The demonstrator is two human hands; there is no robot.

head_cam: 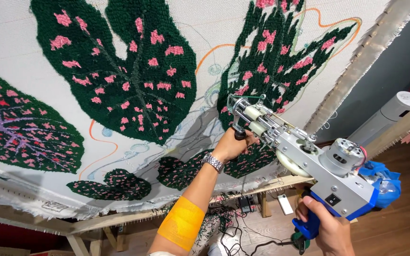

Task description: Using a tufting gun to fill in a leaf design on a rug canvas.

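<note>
Silver-and-blue metal tufting gun (309, 166) is held by 2 hands, its long axis running from lower right up to upper left, the needle end pressed toward the white stretched backing cloth (205, 33) at the lower edge of a dark green tufted leaf with pink flecks (281, 61). The left hand (231, 144) is closed around the black front handle, nearer the cloth; the right hand (326, 227) is wrapped around the blue rear grip, farther back.

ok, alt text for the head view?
Two bare hands press a silver-and-blue tufting gun against a stretched white cloth tufted with dark green, pink-spotted leaves: left hand on the front grip, right hand on the blue rear handle.
</note>
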